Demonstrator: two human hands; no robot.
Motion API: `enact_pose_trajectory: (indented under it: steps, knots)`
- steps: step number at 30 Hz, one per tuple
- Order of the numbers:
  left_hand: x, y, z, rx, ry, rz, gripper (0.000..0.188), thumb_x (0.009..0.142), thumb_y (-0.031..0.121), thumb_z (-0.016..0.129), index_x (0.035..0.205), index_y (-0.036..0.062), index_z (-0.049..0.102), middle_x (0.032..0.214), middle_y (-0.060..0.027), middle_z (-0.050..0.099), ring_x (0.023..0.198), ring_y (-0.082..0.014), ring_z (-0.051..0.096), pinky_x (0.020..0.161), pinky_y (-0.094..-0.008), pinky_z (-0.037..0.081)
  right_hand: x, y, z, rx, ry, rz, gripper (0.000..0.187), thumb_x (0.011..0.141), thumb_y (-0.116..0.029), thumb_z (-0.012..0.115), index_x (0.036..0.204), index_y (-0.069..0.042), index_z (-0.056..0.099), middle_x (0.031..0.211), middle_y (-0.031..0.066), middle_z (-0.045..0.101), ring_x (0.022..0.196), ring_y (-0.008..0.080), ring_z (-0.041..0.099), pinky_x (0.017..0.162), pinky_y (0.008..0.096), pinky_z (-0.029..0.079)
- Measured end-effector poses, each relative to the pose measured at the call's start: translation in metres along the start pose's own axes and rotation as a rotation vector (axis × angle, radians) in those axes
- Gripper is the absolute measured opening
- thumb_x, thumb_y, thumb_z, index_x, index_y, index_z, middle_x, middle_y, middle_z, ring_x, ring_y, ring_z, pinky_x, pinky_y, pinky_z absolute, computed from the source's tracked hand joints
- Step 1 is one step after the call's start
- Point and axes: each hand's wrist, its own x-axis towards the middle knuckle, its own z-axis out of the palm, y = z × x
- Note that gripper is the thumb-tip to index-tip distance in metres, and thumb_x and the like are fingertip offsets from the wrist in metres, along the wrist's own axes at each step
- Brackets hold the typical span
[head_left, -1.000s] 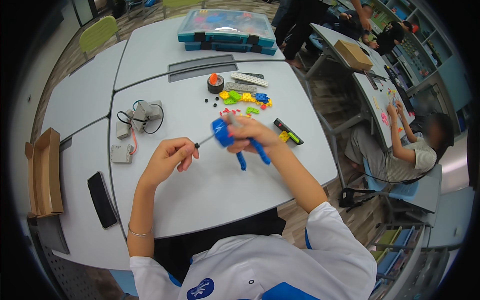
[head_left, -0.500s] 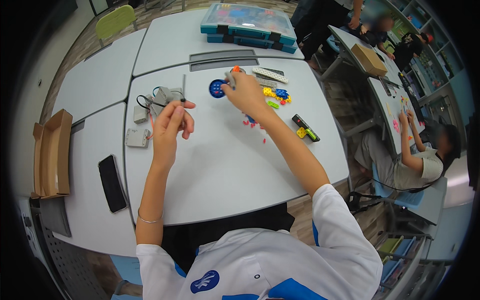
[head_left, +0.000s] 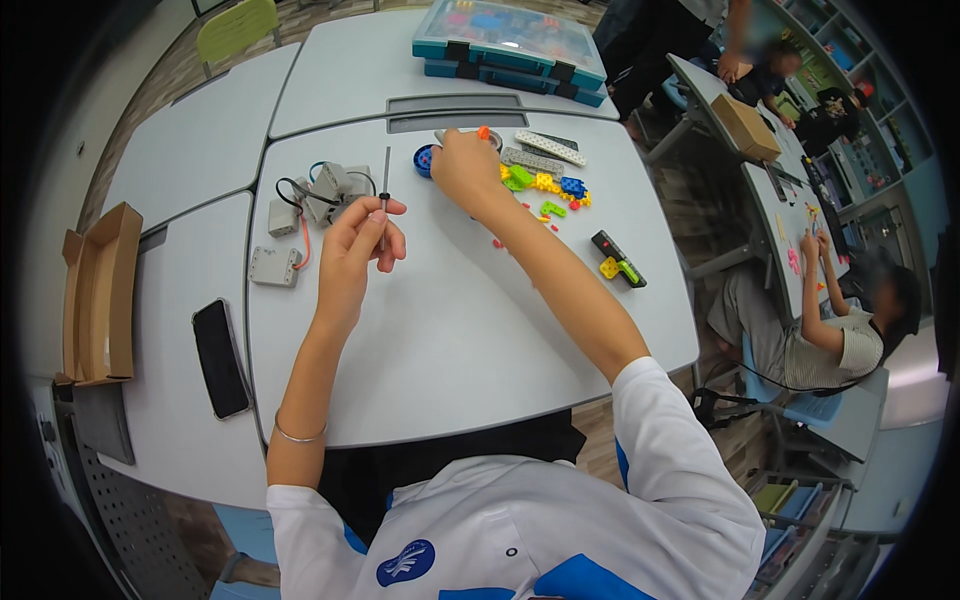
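Upright in the fingers of my left hand (head_left: 365, 238) is a thin grey rod (head_left: 387, 170), with a small black collar around it just above my fingertips. My right hand (head_left: 466, 165) is closed at the far part of the table, and the end of a small grey part (head_left: 440, 135) shows at its fingertips. Just left of that hand is a round blue wheel-like piece (head_left: 423, 160), partly covered by it. Beyond its knuckles an orange piece (head_left: 483, 132) shows, beside a grey ring. The fingers' undersides are hidden.
Grey motor-like blocks with wires (head_left: 325, 190) lie left of my left hand. White, grey, yellow, green and blue building pieces (head_left: 545, 180) lie to the right, with a black bar (head_left: 618, 258) nearer. Teal cases (head_left: 510, 45), a phone (head_left: 221, 358) and a cardboard box (head_left: 103, 295) surround these.
My right hand has moved slightly farther away and left, covering more of the blue wheel-like piece. My left hand has shifted a little right, and the rod with its collar shows more fully.
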Motion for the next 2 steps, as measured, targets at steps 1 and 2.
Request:
enact_pose_trajectory:
  steps: [1,2]
  knots:
    - [-0.0003,-0.0014,0.0,0.01,-0.014,-0.011,0.026,0.104,0.024,0.046,0.111,0.0034,0.06,0.069,-0.0003,0.057,0.06,-0.006,0.046,0.061,-0.0214,0.037,-0.0058,-0.0025,-0.0076,0.0,0.008,-0.002,0.034,0.09,-0.027,0.067,0.108,0.002,0.068,0.096,0.0229,0.071,0.089,0.0383,0.071,0.079,0.0467,0.057]
    - [-0.0024,-0.0016,-0.0001,0.024,-0.017,-0.025,0.027,0.104,0.025,0.045,0.112,0.004,0.061,0.068,-0.0003,0.057,0.06,-0.0058,0.046,0.061,-0.0216,0.037,-0.0126,-0.0091,-0.0174,0.007,0.011,-0.012,0.034,0.09,-0.025,0.067,0.112,0.001,0.067,0.099,0.0214,0.071,0.09,0.0371,0.072,0.078,0.0453,0.057]
